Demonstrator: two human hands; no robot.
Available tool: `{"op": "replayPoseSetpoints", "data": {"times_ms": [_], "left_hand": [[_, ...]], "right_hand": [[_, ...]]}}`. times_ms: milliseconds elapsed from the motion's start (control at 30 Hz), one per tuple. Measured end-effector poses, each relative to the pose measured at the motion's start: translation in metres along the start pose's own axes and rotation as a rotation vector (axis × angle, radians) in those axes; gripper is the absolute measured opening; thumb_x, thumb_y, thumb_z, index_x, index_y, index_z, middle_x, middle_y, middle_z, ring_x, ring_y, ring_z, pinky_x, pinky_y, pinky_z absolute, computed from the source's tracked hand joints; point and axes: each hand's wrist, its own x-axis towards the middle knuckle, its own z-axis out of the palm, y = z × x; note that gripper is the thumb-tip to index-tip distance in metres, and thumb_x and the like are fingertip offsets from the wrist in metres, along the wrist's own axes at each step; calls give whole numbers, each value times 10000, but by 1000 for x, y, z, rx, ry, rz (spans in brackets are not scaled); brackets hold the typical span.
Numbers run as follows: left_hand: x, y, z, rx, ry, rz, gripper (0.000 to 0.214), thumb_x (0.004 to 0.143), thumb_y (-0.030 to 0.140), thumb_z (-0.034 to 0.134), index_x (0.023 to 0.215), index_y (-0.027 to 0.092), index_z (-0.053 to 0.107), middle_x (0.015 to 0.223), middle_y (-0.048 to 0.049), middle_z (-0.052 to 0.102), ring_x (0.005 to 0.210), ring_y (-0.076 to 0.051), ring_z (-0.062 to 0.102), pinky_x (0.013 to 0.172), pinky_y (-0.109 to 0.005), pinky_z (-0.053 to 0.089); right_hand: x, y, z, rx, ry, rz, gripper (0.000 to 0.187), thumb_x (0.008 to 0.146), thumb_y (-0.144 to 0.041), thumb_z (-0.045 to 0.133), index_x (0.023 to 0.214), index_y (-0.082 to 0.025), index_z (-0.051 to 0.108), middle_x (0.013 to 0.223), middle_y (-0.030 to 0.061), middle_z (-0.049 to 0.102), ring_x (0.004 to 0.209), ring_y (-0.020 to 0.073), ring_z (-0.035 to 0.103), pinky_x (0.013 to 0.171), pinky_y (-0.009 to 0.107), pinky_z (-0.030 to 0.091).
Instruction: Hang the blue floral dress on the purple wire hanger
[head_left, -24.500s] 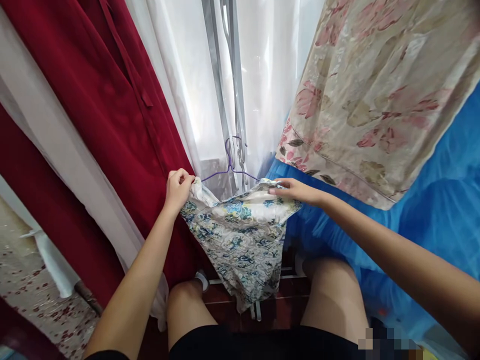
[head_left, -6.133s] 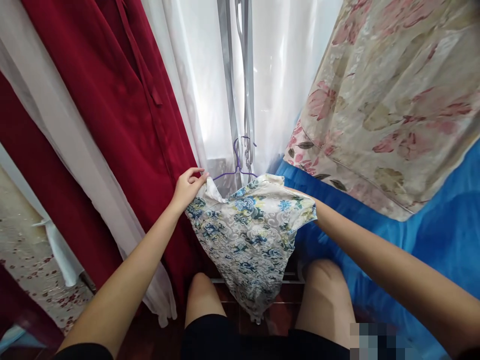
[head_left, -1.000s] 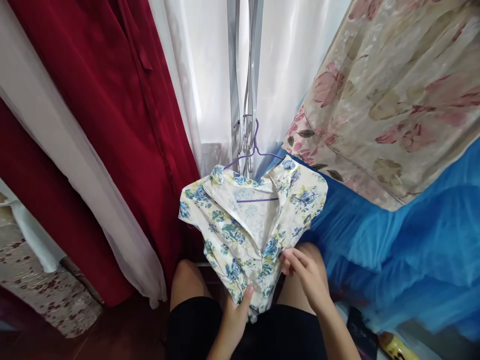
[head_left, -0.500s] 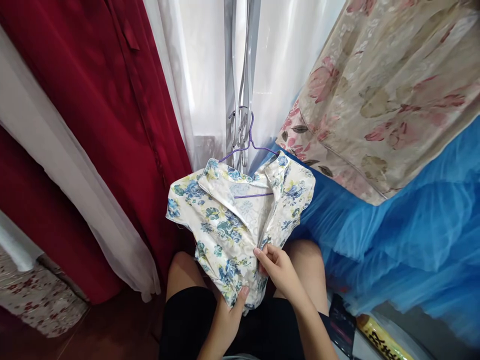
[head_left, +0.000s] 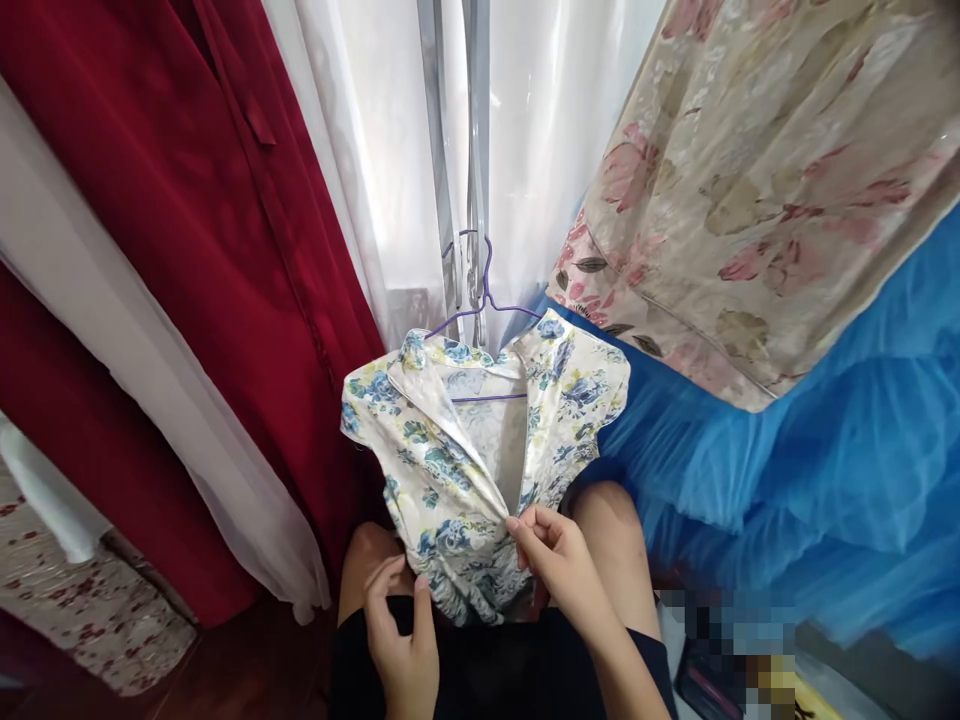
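Note:
A small white blouse with blue and yellow flowers (head_left: pixel 457 470) hangs on a purple wire hanger (head_left: pixel 486 295), which is hooked on a metal rail before a white curtain. The blouse front is open at the neck. My right hand (head_left: pixel 559 560) pinches the right front edge low down, fingers closed on the cloth. My left hand (head_left: pixel 401 635) sits just below and left of the hem, fingers curled and apart, touching the lower left edge of the blouse without a clear grip.
A dark red garment (head_left: pixel 225 250) hangs at the left, a cream garment with pink flowers (head_left: pixel 750 200) at the upper right, and blue tulle (head_left: pixel 787 480) below it. My bare knees and black shorts (head_left: pixel 495 670) are under the blouse. A white sheer curtain (head_left: pixel 547 130) hangs behind.
My left hand has let go of the hem and drawn down to the left. My right hand has shifted slightly along the front edge, still pinching it. The view has swung a little.

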Motion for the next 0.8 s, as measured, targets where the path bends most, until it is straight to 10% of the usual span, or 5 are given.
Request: {"op": "replayPoseSetpoints", "data": {"times_ms": [67, 200, 467, 800], "left_hand": [[9, 16, 8, 1, -13, 189, 196, 897, 238, 661, 1089, 217, 628, 1100, -91, 641, 1090, -260, 623, 991, -406, 496], [19, 47, 48, -37, -452, 176, 362, 898, 172, 627, 1249, 229, 560, 1181, -97, 649, 1113, -240, 632, 968, -370, 510], [23, 58, 85, -92, -497, 183, 190, 915, 141, 532, 742, 201, 477, 756, -7, 542, 727, -154, 560, 696, -255, 431], [56, 82, 60, 374, -892, 411, 247, 739, -16, 503, 809, 208, 579, 854, -35, 639, 801, -203, 632, 681, -291, 392]], "right_hand": [[0, 0, 0, 34, -31, 10, 407, 946, -524, 618, 725, -204, 498, 588, -39, 532, 467, 87, 407, 467, 235, 297], [-1, 1, 2, 91, -75, -34, 368, 933, -494, 656, 764, -188, 542, 605, -24, 584, 508, 86, 435, 492, 219, 313], [11, -7, -5, 290, -13, 27, 420, 859, -490, 731, 655, -155, 583, 517, -3, 587, 400, 44, 343, 425, 212, 198], [110, -146, -3, 602, -16, -120, 316, 612, -344, 866, 712, -113, 674, 497, -81, 461, 392, 13, 243, 364, 188, 121]]}}
